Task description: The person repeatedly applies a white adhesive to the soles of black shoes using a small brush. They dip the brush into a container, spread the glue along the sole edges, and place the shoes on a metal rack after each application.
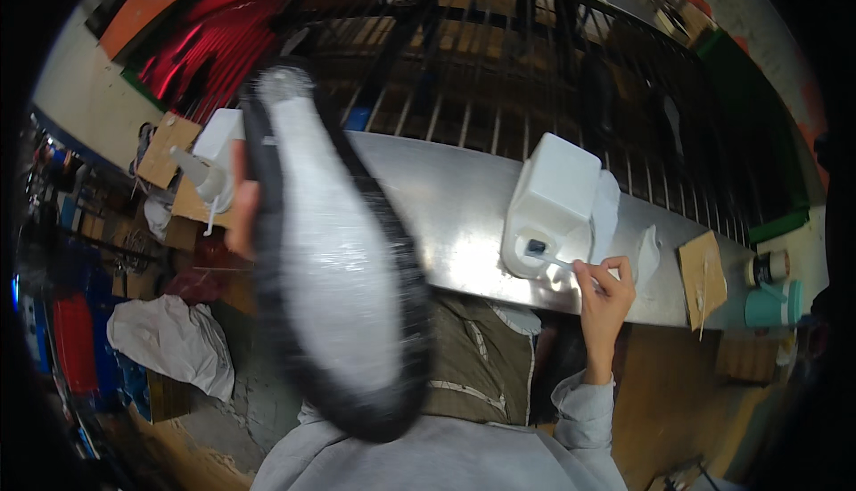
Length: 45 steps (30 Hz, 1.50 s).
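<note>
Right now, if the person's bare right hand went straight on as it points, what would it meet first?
Beyond the thin pale stick it holds, the right hand would probably meet the white plastic container at its rounded front; exact depth is unclear.

PLACE: workshop, apparently footwear | shoe sole (339, 259) | steel table (437, 188) | rows of metal bars (434, 123) | red-lit ribbed section (209, 32)

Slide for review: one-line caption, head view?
Left hand holds a black, pale-bottomed shoe; right hand holds a brush at a white container's opening.
</note>
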{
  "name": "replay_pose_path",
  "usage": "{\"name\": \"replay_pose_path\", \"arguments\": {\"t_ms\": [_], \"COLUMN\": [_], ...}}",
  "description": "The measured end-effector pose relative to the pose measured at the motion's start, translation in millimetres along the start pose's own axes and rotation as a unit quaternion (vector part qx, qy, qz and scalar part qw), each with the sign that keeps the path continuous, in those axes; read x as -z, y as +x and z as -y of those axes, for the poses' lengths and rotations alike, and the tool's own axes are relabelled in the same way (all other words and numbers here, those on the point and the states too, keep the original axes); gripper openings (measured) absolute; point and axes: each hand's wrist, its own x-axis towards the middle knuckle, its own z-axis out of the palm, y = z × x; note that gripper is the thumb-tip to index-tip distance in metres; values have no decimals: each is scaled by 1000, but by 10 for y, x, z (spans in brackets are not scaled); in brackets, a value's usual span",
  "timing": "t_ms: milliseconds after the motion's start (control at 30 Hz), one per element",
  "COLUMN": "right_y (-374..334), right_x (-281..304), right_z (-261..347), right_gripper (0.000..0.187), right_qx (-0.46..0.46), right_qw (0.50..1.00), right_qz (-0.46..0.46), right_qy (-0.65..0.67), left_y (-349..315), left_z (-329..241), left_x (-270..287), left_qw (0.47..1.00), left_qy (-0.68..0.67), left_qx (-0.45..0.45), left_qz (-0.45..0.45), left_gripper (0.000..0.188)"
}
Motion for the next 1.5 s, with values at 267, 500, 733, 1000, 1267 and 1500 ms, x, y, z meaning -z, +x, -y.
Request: {"name": "replay_pose_path", "arguments": {"t_ms": [267, 500, 733, 1000, 1267, 1500], "right_y": [235, 480, 681, 826, 1037, 998], "right_x": [260, 161, 160, 278, 336, 357], "right_z": [942, 1300, 1421, 1501, 1372, 1154], "right_gripper": [34, 49, 47, 48, 47, 52], "right_qx": [169, 257, 285, 297, 340, 372], "right_qw": [965, 957, 946, 936, 914, 900], "right_qz": [35, -8, -69, -144, -104, 20], "right_qy": [196, 138, 137, 123, 196, 228], "left_y": [-260, -156, -179, -208, -200, -245], "left_z": [-138, -521, -612, -694, -750, -677], "left_x": [-213, -253, -335, -382, -407, -552], "left_qw": [991, 991, 981, 970, 969, 977], "left_qy": [70, 24, 6, 7, -8, -42], "left_qx": [-98, -71, -137, -174, -166, -172], "left_qz": [55, 112, 141, 170, 183, 119], "left_gripper": [38, 55, 74, 89, 86, 75]}}
